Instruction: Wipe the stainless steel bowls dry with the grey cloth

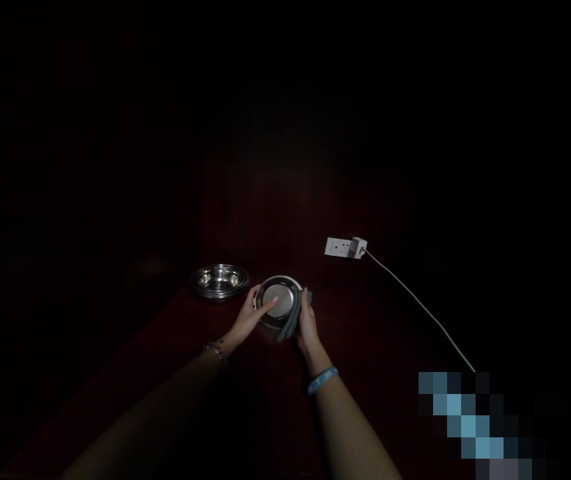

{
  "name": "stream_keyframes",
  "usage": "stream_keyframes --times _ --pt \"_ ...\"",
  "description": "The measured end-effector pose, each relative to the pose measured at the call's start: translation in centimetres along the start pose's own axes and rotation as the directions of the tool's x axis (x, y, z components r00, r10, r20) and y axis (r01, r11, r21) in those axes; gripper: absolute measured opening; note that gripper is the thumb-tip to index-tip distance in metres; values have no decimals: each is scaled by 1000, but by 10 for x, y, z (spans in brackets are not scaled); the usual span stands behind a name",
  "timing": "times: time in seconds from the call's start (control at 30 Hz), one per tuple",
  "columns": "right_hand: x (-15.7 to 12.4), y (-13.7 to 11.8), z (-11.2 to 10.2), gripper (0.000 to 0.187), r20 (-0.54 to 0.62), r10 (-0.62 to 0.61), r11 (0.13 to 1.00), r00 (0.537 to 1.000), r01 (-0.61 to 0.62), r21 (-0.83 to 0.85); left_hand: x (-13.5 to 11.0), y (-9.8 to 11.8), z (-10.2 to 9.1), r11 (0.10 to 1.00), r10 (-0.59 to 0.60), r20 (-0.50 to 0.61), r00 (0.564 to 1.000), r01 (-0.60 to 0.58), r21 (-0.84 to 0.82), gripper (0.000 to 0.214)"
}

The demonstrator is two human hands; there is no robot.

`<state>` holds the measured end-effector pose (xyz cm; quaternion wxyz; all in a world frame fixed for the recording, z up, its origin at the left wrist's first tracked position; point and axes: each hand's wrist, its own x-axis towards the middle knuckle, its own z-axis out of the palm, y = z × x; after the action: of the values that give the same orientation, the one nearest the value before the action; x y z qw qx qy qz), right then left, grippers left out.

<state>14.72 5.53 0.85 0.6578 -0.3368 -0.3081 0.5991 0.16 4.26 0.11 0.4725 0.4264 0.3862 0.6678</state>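
A shiny metal bowl (278, 301) is held up between my two hands, tilted so that its flat round centre faces me. My left hand (251, 316) grips its left rim, with the thumb laid across the metal. On the other side, my right hand (308, 321) holds a dark grey-green cloth (292, 317) against the bowl's right rim. The cloth hangs in folds below the thumb. Left of the held bowl, a small stack of metal bowls (219, 283) rests on the dark red surface.
A white socket plate (337, 247) with a plugged-in adapter (358, 247) is behind and to the right. Its white cable (418, 301) runs down to the right, ending at a pixelated blue patch. The dark red table (165, 353) fades into darkness around the edges.
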Motion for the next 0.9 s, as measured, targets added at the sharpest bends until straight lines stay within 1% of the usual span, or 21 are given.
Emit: stream_keyframes --times 0.1,0.2,0.37,0.5,0.7,0.8,0.9 --pt "1 -4 -3 50 -21 -3 1000 1000 3 -12 0 -1 -1 996 88 81 993 -89 16 66" --pt "0 -7 -4 46 -37 -3 1000 999 2 -29 -2 1 -2 991 123 126 984 -129 37 67" --pt "0 -7 -3 46 -50 -16 999 999 15 -37 -3 4 -4 990 112 117 987 -120 68 66" --pt "0 -5 -2 48 -42 -38 999 998 36 -39 -2 1 -6 989 121 106 987 -128 72 67" --pt "-2 -7 0 50 -38 -2 998 999 -1 -59 1 -4 -9 983 164 118 979 -171 59 66" --pt "-3 -7 0 52 -47 3 998 999 -6 -63 2 -4 -9 984 156 107 982 -164 70 63" --pt "-3 -6 0 52 -53 -1 998 999 -2 -63 2 -1 -5 988 131 71 989 -136 67 58"
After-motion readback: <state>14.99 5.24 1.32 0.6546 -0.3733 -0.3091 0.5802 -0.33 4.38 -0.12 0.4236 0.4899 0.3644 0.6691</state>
